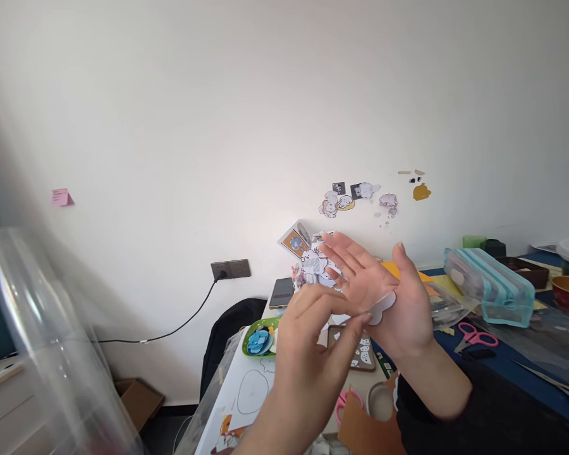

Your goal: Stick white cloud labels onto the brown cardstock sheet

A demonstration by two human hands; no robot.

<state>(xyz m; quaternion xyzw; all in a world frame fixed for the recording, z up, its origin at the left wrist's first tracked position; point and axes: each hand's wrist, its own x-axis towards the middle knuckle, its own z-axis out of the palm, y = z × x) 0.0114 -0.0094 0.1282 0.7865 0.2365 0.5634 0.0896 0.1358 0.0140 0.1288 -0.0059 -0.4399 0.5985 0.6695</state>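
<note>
My left hand (308, 335) pinches a small white paper cutout (382, 308) with rounded lobes between thumb and fingertips. The cutout lies against the palm of my right hand (410, 309), which is turned toward me with its fingers stretched out and thumb raised. Both hands are held above the cluttered table. Below them are a brown-framed sheet (364, 357) with white shapes, a brown piece of paper (370, 435), a round beige ring (378, 401) and a pink scissors handle (346, 404), each partly hidden by my hands or other things.
On the left, a green dish (247, 346) holds blue pieces beside a white sheet (253, 392) with a drawn outline. A phone (281, 292) lies behind. On the right are pink scissors (478, 335) and a clear-and-turquoise pencil case (488, 287). A clear plastic roll (52, 341) stands at far left.
</note>
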